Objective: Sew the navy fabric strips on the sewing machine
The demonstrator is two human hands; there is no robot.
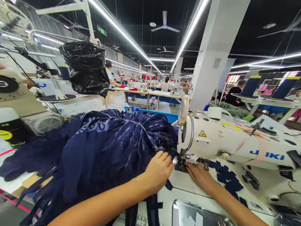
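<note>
My left hand (159, 171) is closed beside the sewing machine's needle area, its fingers curled over a navy fabric strip (168, 185) whose end hangs out below. What lies inside the fingers is mostly hidden. Under the head of the white sewing machine (209, 133), my right hand (198, 174) rests with fingers stretched toward the metal needle plate (180, 165); part of its fingertips is covered by the machine. Left of the machine lies a large bundle of navy fabric strips (113, 150), gathered by a thin tie.
Small navy pieces (227, 179) lie on the machine bed behind my right forearm. A black plastic bag (86, 67) hangs at upper left. Thread cones (251, 86) stand at right near a white column (217, 47). Several people work at tables beyond.
</note>
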